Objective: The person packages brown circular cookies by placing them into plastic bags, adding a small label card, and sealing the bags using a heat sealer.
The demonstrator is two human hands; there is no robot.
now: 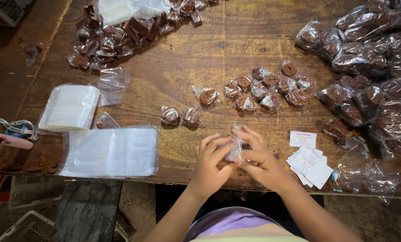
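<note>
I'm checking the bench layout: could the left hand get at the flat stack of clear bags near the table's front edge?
Probably yes. The stack of clear bags lies just left of the left hand, with bare table between them. But both hands are pinching a small clear wrapper, which the left would have to release.

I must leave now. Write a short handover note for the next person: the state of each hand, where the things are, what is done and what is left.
Left hand and right hand: both hold one small clear wrapper at the table's near edge.
Done: single wrapped brown sweets lie mid-table; filled bags are piled at the right; more wrapped pieces lie top left.
Supplies: empty clear bags and a white stack at the left; paper labels beside the right hand.
Left: the piece in hand looks unfinished; the loose sweets are not yet bagged.
</note>
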